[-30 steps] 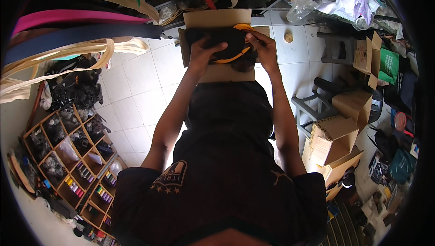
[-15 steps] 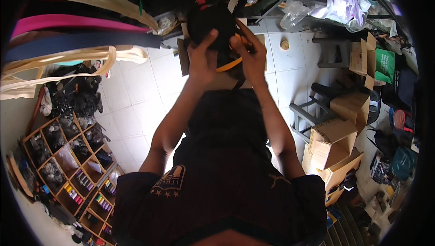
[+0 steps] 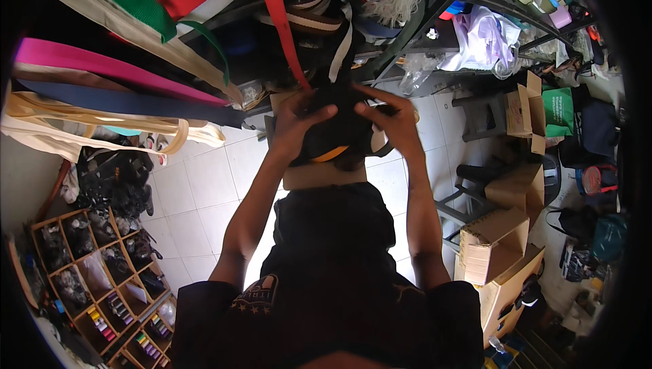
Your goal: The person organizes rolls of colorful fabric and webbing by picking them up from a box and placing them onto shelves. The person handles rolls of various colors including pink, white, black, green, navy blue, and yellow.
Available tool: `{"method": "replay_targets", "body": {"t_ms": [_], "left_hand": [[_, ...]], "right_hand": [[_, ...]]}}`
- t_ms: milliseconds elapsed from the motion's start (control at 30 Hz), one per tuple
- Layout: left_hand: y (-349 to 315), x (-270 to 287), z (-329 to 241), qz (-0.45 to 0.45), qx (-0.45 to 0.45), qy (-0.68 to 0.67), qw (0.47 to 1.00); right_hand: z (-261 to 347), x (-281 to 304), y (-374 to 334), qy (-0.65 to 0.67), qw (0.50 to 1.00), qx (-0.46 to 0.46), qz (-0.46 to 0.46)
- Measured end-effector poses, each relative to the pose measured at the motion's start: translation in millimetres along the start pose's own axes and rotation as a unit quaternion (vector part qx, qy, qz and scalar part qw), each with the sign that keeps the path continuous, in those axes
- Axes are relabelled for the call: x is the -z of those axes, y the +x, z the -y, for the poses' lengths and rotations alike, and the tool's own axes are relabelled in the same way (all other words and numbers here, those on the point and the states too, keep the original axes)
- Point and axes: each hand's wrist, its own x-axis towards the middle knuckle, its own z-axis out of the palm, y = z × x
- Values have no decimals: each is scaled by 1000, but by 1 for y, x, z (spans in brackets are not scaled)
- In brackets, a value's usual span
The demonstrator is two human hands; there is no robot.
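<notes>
In front of me, my left hand [image 3: 292, 128] and my right hand [image 3: 397, 124] grip opposite sides of a dark rounded bundle [image 3: 333, 128], which looks like a black roll of strap. Both thumbs lie on its near side, while the fingers curve round behind, partly lost in shadow. A yellow-orange band [image 3: 333, 154] shows just below the bundle. Beneath it is an opened cardboard box [image 3: 319, 177], most of it hidden. To the right hand's near side hangs a pale, curved strip [image 3: 377, 141].
Red strap [image 3: 278, 19] and a pale strap hang from the shelf ahead. Coloured webbing [image 3: 115, 77] spreads at upper left. A wooden compartment rack [image 3: 95, 260] with thread spools stands lower left. Grey stools [image 3: 482, 114] and cardboard boxes [image 3: 496, 240] line the right over white floor tiles.
My view has tipped upward, showing more of the shelf. Both hands have shifted on the dark bundle and spread further apart; less of the yellow-orange band shows.
</notes>
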Motion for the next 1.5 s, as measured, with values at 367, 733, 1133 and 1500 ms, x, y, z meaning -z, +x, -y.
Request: {"method": "replay_targets", "body": {"t_ms": [367, 733, 1133, 1500], "left_hand": [[-9, -21, -20, -70, 16, -123, 990], [-3, -23, -21, -92, 0, -87, 992], [-3, -1, -27, 38, 90, -39, 994], [-11, -32, -15, -59, 31, -105, 992]], "right_hand": [[12, 3, -8, -13, 994, 22, -103], [5, -9, -4, 18, 990, 56, -128], [4, -5, 2, 29, 997, 24, -60], [14, -28, -4, 49, 987, -10, -153]]}}
